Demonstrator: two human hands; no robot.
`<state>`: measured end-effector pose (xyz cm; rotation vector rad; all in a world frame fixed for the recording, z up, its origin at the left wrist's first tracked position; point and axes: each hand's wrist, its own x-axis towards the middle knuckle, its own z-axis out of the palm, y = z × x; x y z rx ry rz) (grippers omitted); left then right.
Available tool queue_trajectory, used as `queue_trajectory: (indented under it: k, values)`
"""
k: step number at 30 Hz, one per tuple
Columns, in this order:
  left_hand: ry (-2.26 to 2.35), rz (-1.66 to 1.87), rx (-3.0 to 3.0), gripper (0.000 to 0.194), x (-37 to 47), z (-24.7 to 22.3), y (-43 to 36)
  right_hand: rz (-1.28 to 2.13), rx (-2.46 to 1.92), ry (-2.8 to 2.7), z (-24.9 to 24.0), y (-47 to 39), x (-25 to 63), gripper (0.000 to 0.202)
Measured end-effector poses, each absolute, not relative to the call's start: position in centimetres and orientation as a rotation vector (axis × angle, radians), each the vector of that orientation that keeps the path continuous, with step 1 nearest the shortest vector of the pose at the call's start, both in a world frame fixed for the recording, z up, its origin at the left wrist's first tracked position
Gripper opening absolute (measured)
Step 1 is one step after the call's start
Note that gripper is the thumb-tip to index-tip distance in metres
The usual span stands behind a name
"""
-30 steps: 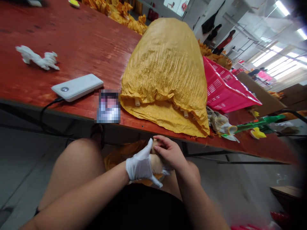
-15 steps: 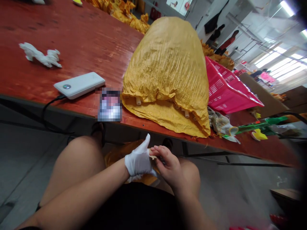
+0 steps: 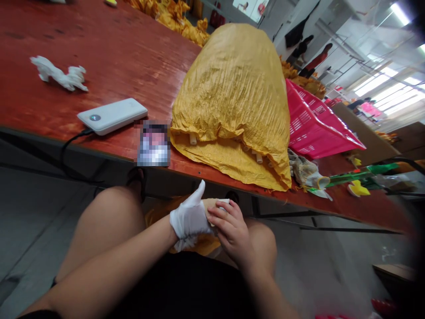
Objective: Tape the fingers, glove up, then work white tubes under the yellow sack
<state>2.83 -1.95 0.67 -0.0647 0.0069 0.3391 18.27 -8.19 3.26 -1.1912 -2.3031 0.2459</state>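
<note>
Both hands (image 3: 190,217) (image 3: 234,235) touch tan material (image 3: 209,205); pale tubes (image 3: 193,139) poke from yellow sack (image 3: 232,84).

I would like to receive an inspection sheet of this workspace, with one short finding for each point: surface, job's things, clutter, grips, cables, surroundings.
Surface: red-brown table, shiny, with some dark marks.
Job's things: tan piece between the hands, partly hidden; its exact shape cannot be told.
Clutter: large yellow sack, white power bank, twisted white item and pink basket.
Grips: left grip white-gloved, thumb raised; right grip bare, fingers over the tan piece.
Cables: one dark cable, plugged into the power bank, hanging below the table edge.
Surroundings: more yellow sacks, people and a lit ceiling lamp in the background.
</note>
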Motion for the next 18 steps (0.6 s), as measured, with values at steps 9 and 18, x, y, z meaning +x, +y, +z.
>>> queue_trajectory:
  k: [9, 18]
  values:
    - [-0.018, 0.389, -0.046, 0.077, 2.5, 0.8, -1.5, 0.082, -1.299, -2.236, 1.6, -9.4, 18.8, 0.03]
    - [0.137, 0.654, 0.278, 0.044, 2.5, 1.2, -1.4, 0.289, -1.341, -1.561, 5.1, -9.7, 17.5, 0.024]
